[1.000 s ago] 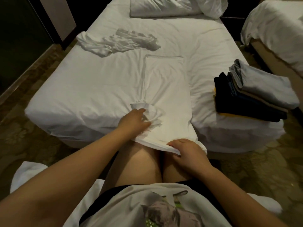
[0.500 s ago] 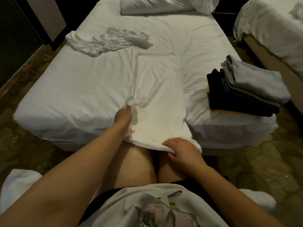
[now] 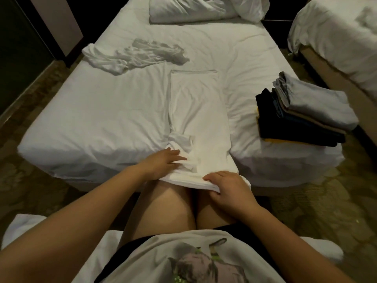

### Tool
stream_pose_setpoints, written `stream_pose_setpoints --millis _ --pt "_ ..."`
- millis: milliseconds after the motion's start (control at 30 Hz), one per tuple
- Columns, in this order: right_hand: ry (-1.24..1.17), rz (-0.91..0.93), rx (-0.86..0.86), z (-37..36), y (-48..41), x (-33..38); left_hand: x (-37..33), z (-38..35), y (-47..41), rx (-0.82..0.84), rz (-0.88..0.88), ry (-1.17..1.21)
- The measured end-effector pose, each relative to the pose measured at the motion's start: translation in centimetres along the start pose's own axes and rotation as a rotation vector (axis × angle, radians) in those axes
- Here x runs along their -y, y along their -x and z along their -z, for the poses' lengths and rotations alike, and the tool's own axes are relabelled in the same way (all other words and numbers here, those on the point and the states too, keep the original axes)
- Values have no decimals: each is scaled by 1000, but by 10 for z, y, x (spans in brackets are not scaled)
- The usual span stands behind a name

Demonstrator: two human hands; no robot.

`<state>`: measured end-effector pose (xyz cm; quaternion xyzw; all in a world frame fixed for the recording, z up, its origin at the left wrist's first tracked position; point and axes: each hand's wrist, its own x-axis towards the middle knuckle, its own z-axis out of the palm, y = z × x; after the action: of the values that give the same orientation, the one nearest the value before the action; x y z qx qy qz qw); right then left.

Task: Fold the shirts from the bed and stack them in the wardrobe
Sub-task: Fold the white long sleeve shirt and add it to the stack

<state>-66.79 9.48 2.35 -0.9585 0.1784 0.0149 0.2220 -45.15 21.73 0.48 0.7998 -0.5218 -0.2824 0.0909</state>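
At bed (image 3: 102, 119) edge | left grip (image 3: 163, 162) spread flat on white shirt (image 3: 200, 109) | right grip (image 3: 228, 186) pinching its near edge

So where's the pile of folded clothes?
In the head view, the folded pile sits at the right edge of the bed, right of the white shirt being folded.

I can't see the right hand (image 3: 230, 190) underside where it meets the white shirt (image 3: 201, 111) hem. Pillow (image 3: 187, 11) and second bed (image 3: 334, 41) cut by frame edges. Folded stack (image 3: 302, 119) layers too dark to count.
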Motion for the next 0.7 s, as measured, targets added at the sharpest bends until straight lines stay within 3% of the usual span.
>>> stream_pose_setpoints --millis 100,267,367,500,700 --pt "30 -35 -70 6 2 -2 -1 -5 13 103 50 -133" --pt "-79 -102 -242 11 11 -21 -20 -6 46 109 26 -269" --pt "-205 -162 -262 16 17 -26 -23 -11 51 29 24 -310" --pt "-326 -150 -325 24 19 -18 -32 -19 50 -245 -4 -204" --pt "-363 -139 -391 33 18 -12 -30 -7 59 -188 94 -144"
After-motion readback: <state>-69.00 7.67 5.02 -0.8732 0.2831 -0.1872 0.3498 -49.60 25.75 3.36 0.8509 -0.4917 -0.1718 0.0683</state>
